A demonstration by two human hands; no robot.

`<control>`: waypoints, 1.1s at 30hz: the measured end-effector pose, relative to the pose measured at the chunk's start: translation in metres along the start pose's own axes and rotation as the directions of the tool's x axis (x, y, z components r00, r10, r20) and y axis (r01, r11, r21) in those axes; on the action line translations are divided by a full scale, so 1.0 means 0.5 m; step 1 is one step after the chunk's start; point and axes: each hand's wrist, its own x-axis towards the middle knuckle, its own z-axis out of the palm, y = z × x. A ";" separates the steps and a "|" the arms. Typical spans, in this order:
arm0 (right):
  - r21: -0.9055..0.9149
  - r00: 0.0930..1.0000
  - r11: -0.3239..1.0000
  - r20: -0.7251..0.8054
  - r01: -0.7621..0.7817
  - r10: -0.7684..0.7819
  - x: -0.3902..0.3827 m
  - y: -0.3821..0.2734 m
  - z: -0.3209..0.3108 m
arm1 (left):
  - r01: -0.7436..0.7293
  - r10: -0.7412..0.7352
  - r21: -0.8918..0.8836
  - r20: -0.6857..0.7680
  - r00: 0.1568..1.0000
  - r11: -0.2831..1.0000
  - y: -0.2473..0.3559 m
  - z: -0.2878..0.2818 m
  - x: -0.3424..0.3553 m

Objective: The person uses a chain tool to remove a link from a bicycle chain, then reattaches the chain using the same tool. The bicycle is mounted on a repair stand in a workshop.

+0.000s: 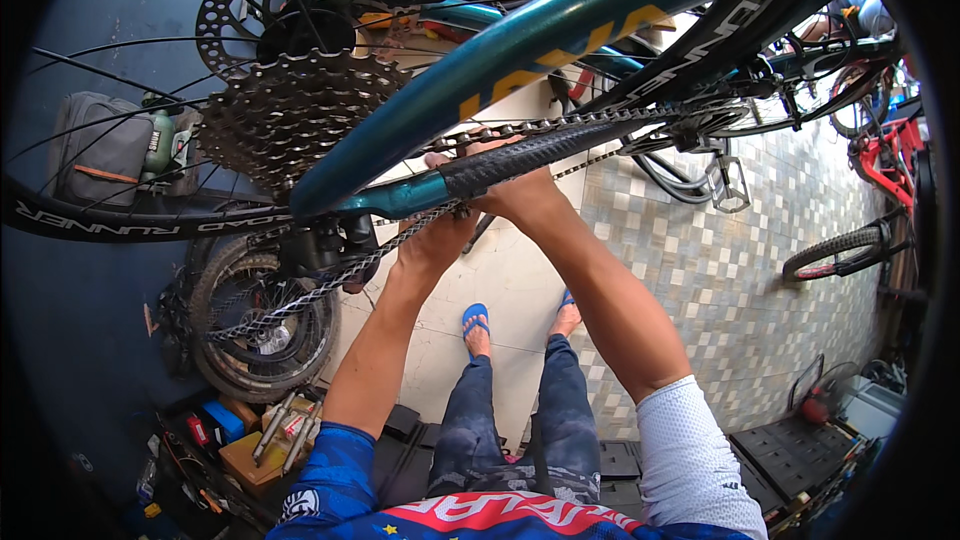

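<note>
A teal bicycle frame [420, 95] crosses the upper part of the head view. Below its upper tube runs a chainstay with a black textured guard [500, 162]. The bicycle chain [290, 307] slants from the lower left, past the black rear derailleur [325, 248], to my hands. My left hand [440, 237] is closed at the lower chain run under the chainstay. Right beside it, my right hand [515, 192] reaches up behind the guard, some fingers showing above it near the upper chain run. The chainstay hides most fingertips. A large cassette [300, 120] sits left of both hands.
Behind the cassette is a disc rotor [225, 20]. A grey bag [100, 150] stands at the left. Loose wheels [215, 340] lean at lower left, above a box of tools and parts [250, 455]. A red bicycle [885, 170] stands at right, and a pedal [728, 183] juts out below the frame.
</note>
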 end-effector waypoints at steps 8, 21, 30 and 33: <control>0.306 0.988 0.948 0.149 -0.084 0.040 0.006 -0.013 -0.009 | 0.170 -0.198 -0.465 -0.012 0.980 0.869 0.062 -0.013 -0.004; 0.397 0.976 0.918 0.204 -0.011 -0.077 -0.021 0.031 -0.050 | 0.414 -0.400 -0.621 0.172 0.900 0.666 0.082 -0.016 -0.014; -0.001 0.871 0.892 0.217 -0.452 0.441 -0.047 0.013 -0.092 | 0.283 -0.275 -0.459 0.086 0.958 0.842 0.063 -0.012 -0.012; -0.173 0.801 0.832 0.225 -0.527 0.555 -0.049 0.018 -0.105 | 0.311 -0.336 -0.528 0.051 0.940 0.790 0.061 -0.006 -0.008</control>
